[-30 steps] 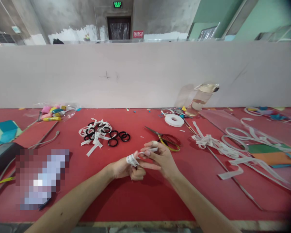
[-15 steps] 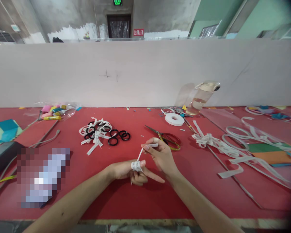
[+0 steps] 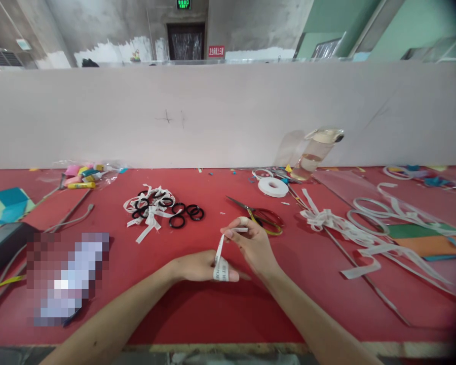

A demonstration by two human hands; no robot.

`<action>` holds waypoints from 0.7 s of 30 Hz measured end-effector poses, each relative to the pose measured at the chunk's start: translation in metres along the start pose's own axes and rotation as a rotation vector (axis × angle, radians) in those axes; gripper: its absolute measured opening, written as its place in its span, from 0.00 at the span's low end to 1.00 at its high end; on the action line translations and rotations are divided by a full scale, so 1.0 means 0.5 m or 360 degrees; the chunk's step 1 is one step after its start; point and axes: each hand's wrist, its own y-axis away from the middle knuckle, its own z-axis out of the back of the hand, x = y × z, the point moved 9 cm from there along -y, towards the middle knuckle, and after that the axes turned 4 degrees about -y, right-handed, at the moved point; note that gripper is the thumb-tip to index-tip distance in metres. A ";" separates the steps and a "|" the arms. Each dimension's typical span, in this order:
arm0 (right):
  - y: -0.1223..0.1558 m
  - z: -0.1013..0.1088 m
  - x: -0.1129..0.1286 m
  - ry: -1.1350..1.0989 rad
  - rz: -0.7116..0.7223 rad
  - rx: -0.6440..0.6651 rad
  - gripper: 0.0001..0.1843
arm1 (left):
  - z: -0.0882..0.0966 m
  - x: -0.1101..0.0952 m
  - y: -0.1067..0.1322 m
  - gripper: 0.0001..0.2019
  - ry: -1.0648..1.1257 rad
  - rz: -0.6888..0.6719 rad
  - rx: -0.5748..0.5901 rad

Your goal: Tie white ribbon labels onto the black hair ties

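Note:
My left hand [image 3: 201, 267] rests low over the red table [image 3: 197, 314], with a printed white ribbon strip [image 3: 221, 263] wound around its finger. The fingers are curled under, holding the wrapped ribbon. My right hand [image 3: 251, 243] sits just right of it and pinches the strip's free end above the left fingers. Scissors with yellow and red handles [image 3: 260, 218] lie just beyond my right hand.
A pile of black rings with white strips [image 3: 157, 209] lies beyond the hands to the left. A white tape roll [image 3: 273, 187] and a tilted bottle [image 3: 315, 154] are at the back right. Loose white strips [image 3: 349, 233] and coloured sheets cover the right side.
My left hand has lowered and turned, so the wound ribbon now sits at the fingertip side. My right hand keeps the free end and has shifted slightly down.

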 end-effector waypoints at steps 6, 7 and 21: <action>0.007 -0.005 0.013 0.0048 0.0082 0.0097 0.13 | 0.012 -0.004 0.000 0.36 -0.0444 -0.0002 -0.0142; 0.008 -0.008 0.020 0.0071 0.0105 0.0120 0.13 | 0.015 -0.009 0.001 0.33 -0.0526 -0.0021 -0.0178; 0.027 -0.045 0.069 0.0289 0.0304 0.0305 0.07 | 0.122 -0.004 0.029 0.27 -0.1522 0.0481 -0.0911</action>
